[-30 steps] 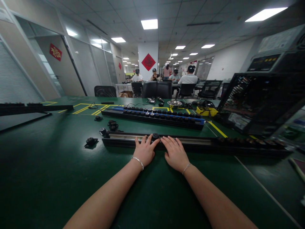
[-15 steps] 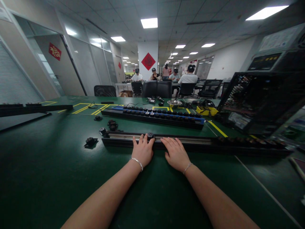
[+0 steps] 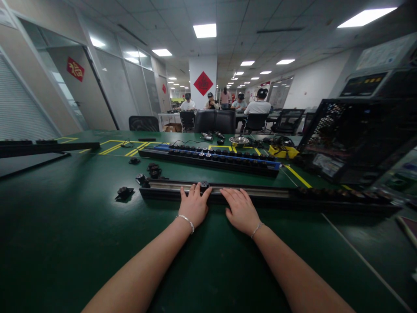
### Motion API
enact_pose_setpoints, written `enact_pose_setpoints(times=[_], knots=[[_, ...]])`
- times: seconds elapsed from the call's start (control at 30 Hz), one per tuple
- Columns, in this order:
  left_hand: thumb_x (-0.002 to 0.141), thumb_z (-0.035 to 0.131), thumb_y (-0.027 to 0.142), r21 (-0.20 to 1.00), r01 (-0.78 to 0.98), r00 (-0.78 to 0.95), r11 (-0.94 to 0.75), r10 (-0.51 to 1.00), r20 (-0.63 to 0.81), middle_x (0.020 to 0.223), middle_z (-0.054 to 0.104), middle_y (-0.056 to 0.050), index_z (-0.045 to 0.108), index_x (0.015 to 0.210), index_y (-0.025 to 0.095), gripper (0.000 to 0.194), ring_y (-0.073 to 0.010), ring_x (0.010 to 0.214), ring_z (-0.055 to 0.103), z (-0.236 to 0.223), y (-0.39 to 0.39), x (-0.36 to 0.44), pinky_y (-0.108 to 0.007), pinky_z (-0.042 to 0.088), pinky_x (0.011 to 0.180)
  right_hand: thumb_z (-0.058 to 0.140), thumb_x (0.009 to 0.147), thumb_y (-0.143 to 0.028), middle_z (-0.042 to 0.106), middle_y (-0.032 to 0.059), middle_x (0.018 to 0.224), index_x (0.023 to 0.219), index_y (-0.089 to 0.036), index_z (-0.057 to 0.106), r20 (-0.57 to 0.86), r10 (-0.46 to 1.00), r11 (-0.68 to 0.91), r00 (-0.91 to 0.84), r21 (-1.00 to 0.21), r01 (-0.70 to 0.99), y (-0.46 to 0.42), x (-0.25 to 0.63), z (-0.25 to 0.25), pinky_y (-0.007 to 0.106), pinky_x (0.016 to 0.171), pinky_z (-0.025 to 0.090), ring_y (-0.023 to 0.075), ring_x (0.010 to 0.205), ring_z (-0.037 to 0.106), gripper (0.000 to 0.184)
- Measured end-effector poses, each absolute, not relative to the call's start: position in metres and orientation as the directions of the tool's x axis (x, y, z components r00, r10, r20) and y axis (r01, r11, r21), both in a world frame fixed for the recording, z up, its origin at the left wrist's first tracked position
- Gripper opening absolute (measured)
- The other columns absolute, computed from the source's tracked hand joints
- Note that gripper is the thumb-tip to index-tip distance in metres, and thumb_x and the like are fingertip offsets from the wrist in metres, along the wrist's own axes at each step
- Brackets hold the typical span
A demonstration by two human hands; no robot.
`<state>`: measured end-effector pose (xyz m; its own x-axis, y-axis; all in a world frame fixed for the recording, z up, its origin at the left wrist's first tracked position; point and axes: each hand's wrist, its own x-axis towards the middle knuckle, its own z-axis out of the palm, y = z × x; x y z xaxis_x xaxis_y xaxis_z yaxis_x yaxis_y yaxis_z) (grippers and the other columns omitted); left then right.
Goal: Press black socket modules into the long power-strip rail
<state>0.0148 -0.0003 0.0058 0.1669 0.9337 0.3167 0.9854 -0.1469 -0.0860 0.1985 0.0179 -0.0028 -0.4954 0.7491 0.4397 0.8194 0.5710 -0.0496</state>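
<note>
A long black rail [image 3: 267, 199] with a pale metal channel lies crosswise before me. In its channel sits a small black block-shaped part [image 3: 204, 185]. My left hand [image 3: 194, 203] has this part between thumb and forefinger, its other fingers resting on the rail. Just to the right, my right hand [image 3: 241, 211] lies over the rail's near edge, fingers stretched out and holding nothing. Beyond the rail's left end are loose black parts [image 3: 154, 170], and another black part [image 3: 124, 193] rests on the table to its left.
Behind the rail stands a second black rail [image 3: 208, 161] with a blue strip and rows of parts. The green table [image 3: 97, 243] carries a metal bowl [image 3: 239, 140], a yellow tray [image 3: 282, 151] and a black equipment case [image 3: 355, 139] at right. Several people sit at tables farther back.
My left hand and the black part have shifted very slightly left along the rail. My right hand stays in nearly the same place.
</note>
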Motion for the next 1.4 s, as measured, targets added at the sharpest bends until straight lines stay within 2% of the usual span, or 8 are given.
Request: enact_pose_setpoints(times=[0.33, 0.8, 1.03, 1.4], knots=[[0.085, 0.037, 0.030, -0.072, 0.997, 0.065, -0.043, 0.939, 0.339, 0.136, 0.045, -0.016, 0.043, 0.132, 0.027, 0.048, -0.0316, 0.127, 0.038, 0.013, -0.001, 0.011, -0.061, 0.015, 0.103, 0.044, 0.076, -0.018, 0.049, 0.0029, 0.134, 0.131, -0.022, 0.043, 0.433, 0.755, 0.569, -0.493, -0.059, 0.820, 0.017, 0.199, -0.001, 0.039, 0.111, 0.015, 0.0177, 0.122, 0.040, 0.056], [0.084, 0.037, 0.031, -0.048, 0.998, -0.018, 0.037, 0.936, 0.352, 0.125, 0.057, -0.012, 0.056, 0.121, 0.032, 0.042, -0.0290, 0.119, 0.048, 0.018, 0.004, -0.014, -0.057, 0.025, 0.099, 0.041, 0.076, -0.017, 0.049, 0.0029, 0.134, 0.131, -0.020, 0.044, 0.434, 0.753, 0.581, -0.494, -0.089, 0.809, 0.018, 0.200, -0.001, 0.039, 0.111, 0.015, 0.0182, 0.122, 0.040, 0.055], [0.083, 0.036, 0.028, -0.023, 0.999, -0.038, 0.049, 0.937, 0.348, 0.122, 0.059, -0.011, 0.059, 0.118, 0.031, 0.041, -0.0256, 0.114, 0.052, 0.023, 0.003, -0.023, -0.048, 0.034, 0.095, 0.042, 0.076, -0.018, 0.049, 0.0028, 0.134, 0.131, -0.021, 0.043, 0.428, 0.759, 0.576, -0.491, -0.089, 0.813, 0.018, 0.199, -0.001, 0.039, 0.111, 0.016, 0.0182, 0.122, 0.041, 0.055], [0.082, 0.038, 0.028, -0.003, 0.995, -0.091, 0.097, 0.951, 0.296, 0.119, 0.061, -0.008, 0.060, 0.116, 0.033, 0.041, -0.0230, 0.112, 0.053, 0.026, 0.004, -0.027, -0.041, 0.035, 0.094, 0.043, 0.076, -0.018, 0.050, 0.0029, 0.133, 0.132, -0.020, 0.043, 0.426, 0.757, 0.577, -0.495, -0.081, 0.812, 0.018, 0.200, -0.002, 0.039, 0.111, 0.015, 0.0182, 0.122, 0.041, 0.055]])
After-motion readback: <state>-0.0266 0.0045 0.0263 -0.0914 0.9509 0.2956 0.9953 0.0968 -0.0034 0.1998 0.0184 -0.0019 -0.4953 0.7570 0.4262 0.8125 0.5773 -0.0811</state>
